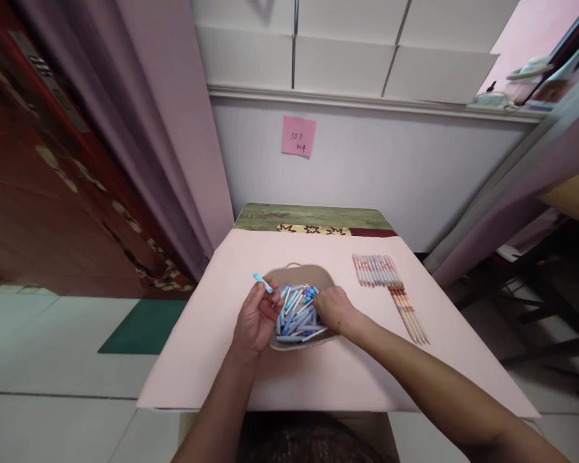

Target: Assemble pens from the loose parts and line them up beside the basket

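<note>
A light blue pen piece (262, 281) is held between the thumb and fingers of my left hand (258, 318), just over the left rim of a beige basket (313, 272). Inside the basket lie several blue, lavender and white pens (296, 319). My right hand (335, 307) reaches over the basket's right side, its fingers curled down at the pens; what they hold, if anything, is hidden.
Right of the basket, a row of pale pens (377, 270) lies on the pink-covered table (212, 347), with several beige pens (410, 315) below it. A pink note (298, 136) is stuck on the wall behind.
</note>
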A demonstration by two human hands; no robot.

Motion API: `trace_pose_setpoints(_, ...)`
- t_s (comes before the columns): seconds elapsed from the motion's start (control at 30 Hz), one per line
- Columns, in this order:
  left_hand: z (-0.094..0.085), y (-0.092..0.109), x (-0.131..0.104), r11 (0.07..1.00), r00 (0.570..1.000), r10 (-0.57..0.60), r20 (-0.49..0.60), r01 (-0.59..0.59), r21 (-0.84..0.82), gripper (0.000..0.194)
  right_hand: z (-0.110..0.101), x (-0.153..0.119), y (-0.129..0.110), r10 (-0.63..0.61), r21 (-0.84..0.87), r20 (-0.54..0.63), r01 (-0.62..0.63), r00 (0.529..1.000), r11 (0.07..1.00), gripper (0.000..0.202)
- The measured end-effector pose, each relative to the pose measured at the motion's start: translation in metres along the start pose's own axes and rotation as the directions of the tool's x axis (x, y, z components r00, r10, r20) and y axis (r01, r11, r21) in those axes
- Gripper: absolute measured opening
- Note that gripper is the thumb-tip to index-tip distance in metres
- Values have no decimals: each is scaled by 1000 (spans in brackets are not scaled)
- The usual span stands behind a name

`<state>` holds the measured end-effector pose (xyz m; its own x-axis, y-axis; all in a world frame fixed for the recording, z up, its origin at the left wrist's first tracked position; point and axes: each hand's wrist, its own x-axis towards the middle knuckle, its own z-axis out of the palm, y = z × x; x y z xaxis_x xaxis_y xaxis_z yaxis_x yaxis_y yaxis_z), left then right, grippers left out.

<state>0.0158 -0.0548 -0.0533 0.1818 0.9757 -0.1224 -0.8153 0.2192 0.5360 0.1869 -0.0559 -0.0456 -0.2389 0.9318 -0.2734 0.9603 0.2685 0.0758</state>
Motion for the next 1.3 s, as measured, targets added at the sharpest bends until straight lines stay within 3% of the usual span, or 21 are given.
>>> trace_pose_setpoints(0.3,-3,9,11,996,998,57,20,-59,60,17,-17,-17,16,57,19,-41,-56,998,998,24)
trace_pose_setpoints(0.53,5,14,-11,994,996,83,-15,-81,75,18,-19,-16,29,115,86,-94,-107,989,991,25)
trace_pose_setpoints(0.7,4,12,-15,990,993,97,-69,-89,110,18,-13,-9,10,-49,164,-100,65,994,984,20)
trace_pose_setpoints(0.83,3,6,-13,993,996,64,-58,-59,98,16,-5,-3,-7,-211,191,-110,229,971,954,23)
trace_pose_setpoints(1.03,0,-4,-14,996,998,4,-60,2,93,16,-2,14,8,18,166,-160,9,987,986,26)
trace_pose_setpoints(1.3,1,0,-18,996,998,5,-69,1,89,18,-3,13,20,84,188,-197,-47,977,981,20)
